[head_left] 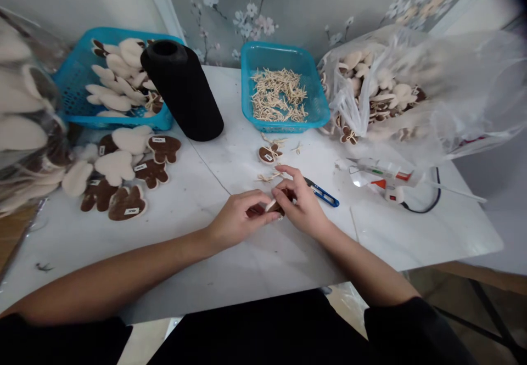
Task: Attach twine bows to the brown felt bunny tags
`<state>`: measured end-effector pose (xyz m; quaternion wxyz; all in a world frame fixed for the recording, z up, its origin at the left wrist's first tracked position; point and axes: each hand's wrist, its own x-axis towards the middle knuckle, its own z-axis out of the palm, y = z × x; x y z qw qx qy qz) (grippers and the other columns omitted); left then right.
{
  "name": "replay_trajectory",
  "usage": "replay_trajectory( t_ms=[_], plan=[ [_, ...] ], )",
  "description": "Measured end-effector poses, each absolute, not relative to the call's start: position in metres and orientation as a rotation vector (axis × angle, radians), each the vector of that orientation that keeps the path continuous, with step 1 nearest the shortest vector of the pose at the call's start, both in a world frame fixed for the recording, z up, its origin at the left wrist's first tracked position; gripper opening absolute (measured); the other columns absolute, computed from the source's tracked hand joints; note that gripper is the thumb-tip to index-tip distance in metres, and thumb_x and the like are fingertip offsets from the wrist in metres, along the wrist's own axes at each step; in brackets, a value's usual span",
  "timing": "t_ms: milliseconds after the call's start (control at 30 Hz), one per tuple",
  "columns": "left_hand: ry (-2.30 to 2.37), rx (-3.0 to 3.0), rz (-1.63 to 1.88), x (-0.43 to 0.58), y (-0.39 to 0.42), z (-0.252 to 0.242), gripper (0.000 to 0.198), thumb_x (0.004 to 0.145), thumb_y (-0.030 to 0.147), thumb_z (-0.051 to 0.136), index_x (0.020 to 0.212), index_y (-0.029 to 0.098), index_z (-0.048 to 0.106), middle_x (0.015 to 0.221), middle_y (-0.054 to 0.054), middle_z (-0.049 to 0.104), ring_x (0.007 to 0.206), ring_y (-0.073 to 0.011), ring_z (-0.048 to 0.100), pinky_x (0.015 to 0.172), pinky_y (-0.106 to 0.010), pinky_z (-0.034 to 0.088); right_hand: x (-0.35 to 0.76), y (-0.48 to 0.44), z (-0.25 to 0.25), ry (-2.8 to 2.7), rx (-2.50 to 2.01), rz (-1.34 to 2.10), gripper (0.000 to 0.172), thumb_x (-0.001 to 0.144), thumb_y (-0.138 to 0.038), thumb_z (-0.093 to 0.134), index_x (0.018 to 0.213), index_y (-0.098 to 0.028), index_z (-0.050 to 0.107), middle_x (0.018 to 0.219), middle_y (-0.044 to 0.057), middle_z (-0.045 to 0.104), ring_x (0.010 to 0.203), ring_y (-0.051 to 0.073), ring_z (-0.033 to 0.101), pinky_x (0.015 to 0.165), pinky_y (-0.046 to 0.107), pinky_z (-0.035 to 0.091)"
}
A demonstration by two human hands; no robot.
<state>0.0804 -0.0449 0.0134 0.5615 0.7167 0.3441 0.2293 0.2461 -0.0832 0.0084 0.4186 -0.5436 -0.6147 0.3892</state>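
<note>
Between my two hands is a small brown-and-cream plush animal piece [271, 206], mostly covered by my fingers. My left hand [239, 217] pinches it from the left with thumb and fingers. From the right, my right hand [304, 206] has closed fingers on the same piece. Thread snips with a blue handle [327, 195] lie just beyond my right hand, partly hidden by it. A finished-looking brown plush piece with a cream bow [268, 155] rests farther up the table, and loose cord bows [267, 178] lie nearer my fingers.
Brown and cream plush pieces [127, 203] lie at left, before a blue basket [82, 118] of more. A black cylinder [185, 90] stands beside it. A blue basket [284, 127] holds cord bows. At right are a plastic bag of plush pieces [358, 96] and a glue gun [393, 181] with cord.
</note>
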Motion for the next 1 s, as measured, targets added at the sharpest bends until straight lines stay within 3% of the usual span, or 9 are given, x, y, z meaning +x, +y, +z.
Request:
replay_trajectory(
  t_ms=[67,133,233,300,433,500,567,667,1000],
  plan=[
    [0.814,1.602,0.479,0.08,-0.045,0.014,0.019,0.076,0.034,0.064,0.078,0.016,0.065,0.073,-0.002,0.063,0.065,-0.0123,0.059,0.058,-0.02,0.047,0.249,-0.09,0.022,-1.667,-1.446,0.874,0.053,0.088,-0.028,0.049,0.135,-0.021,0.025,0.086,0.002,0.06,0.069,0.013,0.059,0.068,0.028,0.048],
    [0.814,1.491,0.448,0.079,-0.043,0.015,0.02,0.077,0.034,0.064,0.079,0.015,0.067,0.077,-0.004,0.066,0.069,-0.0138,0.062,0.062,-0.022,0.05,0.261,-0.106,0.036,-1.737,-1.588,0.722,0.055,0.084,-0.035,0.056,0.132,-0.021,0.032,0.097,0.006,0.06,0.077,0.016,0.059,0.072,0.031,0.048],
    [0.853,1.323,0.492,0.079,-0.038,0.014,0.02,0.073,0.034,0.069,0.08,0.015,0.068,0.082,-0.005,0.066,0.071,-0.014,0.063,0.067,-0.024,0.054,0.297,-0.144,0.039,-1.458,-1.9,0.497,0.031,0.083,-0.047,0.054,0.097,-0.02,0.051,0.08,0.004,0.057,0.07,0.017,0.056,0.06,0.029,0.047],
    [0.899,1.195,0.513,0.079,-0.035,0.014,0.021,0.07,0.033,0.071,0.081,0.015,0.068,0.081,-0.003,0.066,0.068,-0.0126,0.063,0.067,-0.025,0.056,0.333,-0.169,0.025,-1.031,-2.173,0.149,0.038,0.076,-0.056,0.058,0.081,-0.02,0.045,0.069,0.001,0.048,0.059,0.016,0.049,0.053,0.031,0.044],
    [0.94,1.063,0.546,0.081,-0.03,0.015,0.023,0.067,0.031,0.074,0.082,0.016,0.067,0.083,-0.001,0.066,0.069,-0.0114,0.064,0.068,-0.025,0.058,0.411,-0.181,-0.011,-0.682,-2.395,-0.299,0.067,0.051,-0.065,0.071,0.092,-0.017,0.047,0.09,0.012,0.051,0.073,0.025,0.051,0.062,0.04,0.045],
    [0.951,1.052,0.566,0.082,-0.029,0.016,0.023,0.066,0.031,0.075,0.081,0.016,0.066,0.081,-0.001,0.066,0.069,-0.0115,0.064,0.068,-0.025,0.059,0.438,-0.169,-0.019,-0.89,-2.474,-0.292,0.069,0.047,-0.066,0.071,0.091,-0.017,0.054,0.091,0.013,0.055,0.081,0.03,0.052,0.066,0.042,0.044],
    [0.966,1.056,0.57,0.082,-0.028,0.017,0.024,0.065,0.032,0.076,0.079,0.015,0.066,0.076,-0.001,0.066,0.068,-0.012,0.064,0.068,-0.026,0.059,0.451,-0.156,-0.019,-1.126,-2.477,-0.087,0.052,0.056,-0.064,0.066,0.075,-0.017,0.059,0.078,0.011,0.058,0.074,0.028,0.054,0.062,0.039,0.043],
    [0.978,1.066,0.56,0.08,-0.028,0.017,0.025,0.065,0.033,0.076,0.077,0.014,0.066,0.071,-0.002,0.066,0.066,-0.0128,0.064,0.066,-0.027,0.059,0.446,-0.149,-0.011,-1.182,-2.441,0.092,0.044,0.066,-0.06,0.06,0.058,-0.017,0.058,0.058,0.008,0.057,0.06,0.025,0.056,0.054,0.034,0.041],
    [0.936,1.126,0.492,0.081,-0.027,0.012,0.023,0.068,0.034,0.074,0.074,0.014,0.065,0.072,-0.004,0.07,0.063,-0.0142,0.067,0.064,-0.026,0.058,0.349,-0.168,0.015,-1.402,-2.011,0.143,0.028,0.072,-0.045,0.066,0.068,-0.017,0.066,0.065,0.008,0.068,0.061,0.023,0.063,0.053,0.031,0.049]
  ],
)
